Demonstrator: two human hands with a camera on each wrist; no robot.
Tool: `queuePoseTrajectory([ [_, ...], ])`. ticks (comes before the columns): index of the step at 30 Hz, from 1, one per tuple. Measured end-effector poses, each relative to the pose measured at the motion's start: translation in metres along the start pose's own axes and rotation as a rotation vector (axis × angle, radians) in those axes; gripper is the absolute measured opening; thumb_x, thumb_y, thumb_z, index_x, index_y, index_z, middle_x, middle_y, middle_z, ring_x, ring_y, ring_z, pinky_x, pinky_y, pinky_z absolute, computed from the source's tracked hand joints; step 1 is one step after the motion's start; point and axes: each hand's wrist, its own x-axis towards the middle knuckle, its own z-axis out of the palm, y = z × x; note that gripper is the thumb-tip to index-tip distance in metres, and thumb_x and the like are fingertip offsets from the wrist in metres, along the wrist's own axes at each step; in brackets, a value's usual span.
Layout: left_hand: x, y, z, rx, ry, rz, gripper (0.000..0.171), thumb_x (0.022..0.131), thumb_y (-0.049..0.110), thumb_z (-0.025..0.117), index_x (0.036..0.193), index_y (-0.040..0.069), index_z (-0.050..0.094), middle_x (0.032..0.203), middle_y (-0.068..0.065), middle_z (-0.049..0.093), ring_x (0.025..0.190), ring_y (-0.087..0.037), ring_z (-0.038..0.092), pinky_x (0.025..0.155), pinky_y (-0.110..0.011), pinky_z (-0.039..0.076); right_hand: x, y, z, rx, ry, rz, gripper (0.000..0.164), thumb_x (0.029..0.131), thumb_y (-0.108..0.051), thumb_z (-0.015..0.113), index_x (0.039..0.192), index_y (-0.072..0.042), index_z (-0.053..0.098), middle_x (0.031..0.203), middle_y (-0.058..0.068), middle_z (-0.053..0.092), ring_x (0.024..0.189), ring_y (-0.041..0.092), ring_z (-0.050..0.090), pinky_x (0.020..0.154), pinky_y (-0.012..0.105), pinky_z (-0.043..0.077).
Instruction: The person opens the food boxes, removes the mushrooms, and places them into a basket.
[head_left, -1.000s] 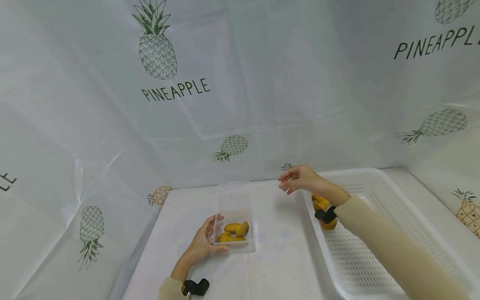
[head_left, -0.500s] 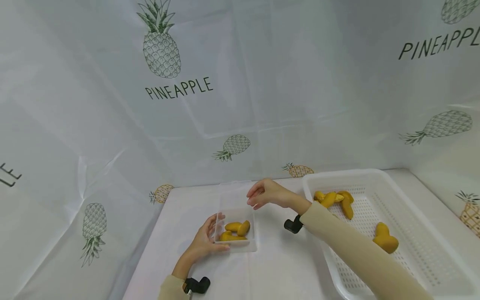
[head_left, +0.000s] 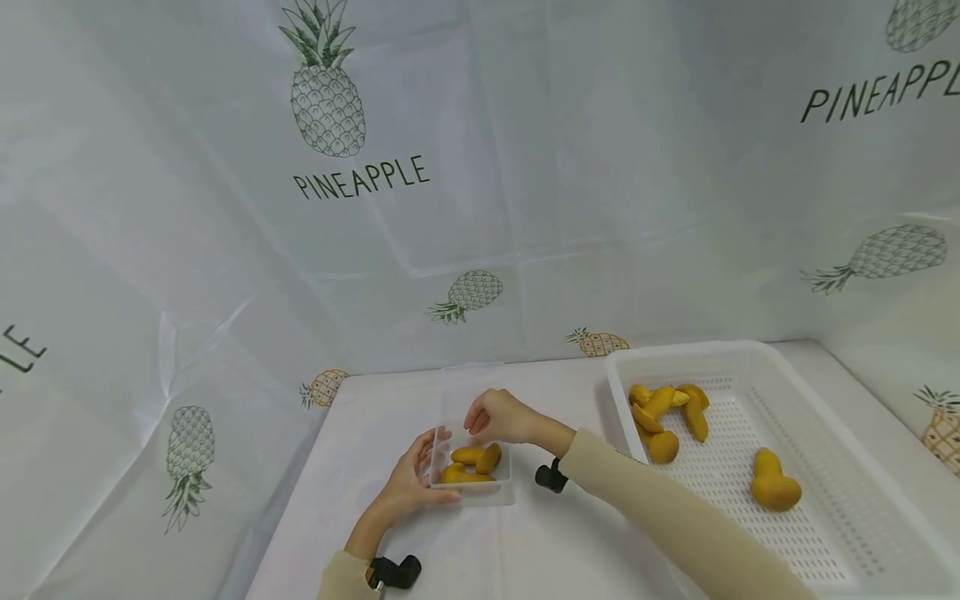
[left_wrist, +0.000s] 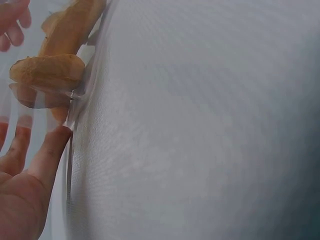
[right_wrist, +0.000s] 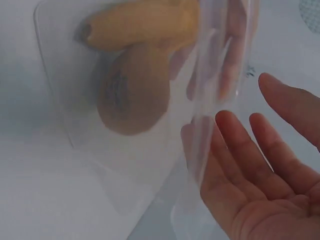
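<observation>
A clear plastic box (head_left: pixel 471 492) with its lid (head_left: pixel 471 387) raised at the back stands on the white table. Several plump yellow-brown pieces (head_left: pixel 467 472), finger-shaped and blunt-ended, lie in it; I cannot tell their kind. Around the box's left side, my left hand (head_left: pixel 408 479) grips it, thumb along the near edge and fingers at the wall. My right hand (head_left: pixel 504 417) is at the box's back right corner, near the lid hinge, holding nothing. In the right wrist view, the right hand's loosely bent fingers (right_wrist: pixel 240 135) are beside the clear plastic, some seen through it.
To the right stands a large white perforated basket (head_left: pixel 750 354). More yellow-brown pieces (head_left: pixel 660 412) are heaped in its back left, and others (head_left: pixel 772 479) lie near its middle. A pineapple-print sheet (head_left: pixel 480 208) rises behind the table.
My right hand has moved left and down from over the basket's left edge to the box's back right corner. The left hand and box have stayed in place.
</observation>
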Motion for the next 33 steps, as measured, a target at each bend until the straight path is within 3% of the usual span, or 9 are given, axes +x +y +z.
queuePoseTrajectory([
  [8,0.0,-0.003,0.001,0.0,-0.006,0.008,0.104,0.072,0.007,0.09,0.154,0.008,0.028,0.157,-0.012,0.036,0.146,-0.041,0.024,0.107,-0.065,0.032,0.001,0.003,0.015,-0.07,0.037,-0.021,0.016,0.08,0.001,0.082,0.089,0.001,0.07,0.086,0.011,0.068,0.076,0.015,0.063,0.068,0.025,0.058],
  [21,-0.001,-0.002,0.001,0.021,0.007,-0.001,0.103,0.072,0.01,0.091,0.154,0.012,0.029,0.157,-0.009,0.037,0.146,-0.043,0.022,0.106,-0.068,0.031,0.0,0.003,0.013,-0.109,0.006,0.0,0.018,0.08,0.001,0.082,0.093,0.002,0.07,0.092,0.013,0.068,0.083,0.021,0.065,0.071,0.027,0.058],
  [25,-0.001,-0.003,0.001,0.03,0.014,-0.013,0.102,0.072,0.01,0.091,0.154,0.014,0.031,0.157,-0.009,0.037,0.146,-0.044,0.022,0.105,-0.071,0.03,0.002,0.005,0.01,-0.073,-0.004,0.0,0.018,0.079,0.001,0.082,0.093,0.002,0.071,0.09,0.011,0.069,0.079,0.017,0.065,0.071,0.026,0.058],
  [33,-0.002,-0.003,0.001,0.04,0.029,-0.041,0.103,0.071,0.014,0.092,0.154,0.014,0.03,0.159,-0.016,0.03,0.145,-0.048,0.021,0.103,-0.072,0.031,0.006,0.009,0.009,0.109,-0.019,0.04,0.019,0.079,0.001,0.082,0.096,0.004,0.072,0.084,0.007,0.071,0.072,0.013,0.065,0.068,0.025,0.059],
])
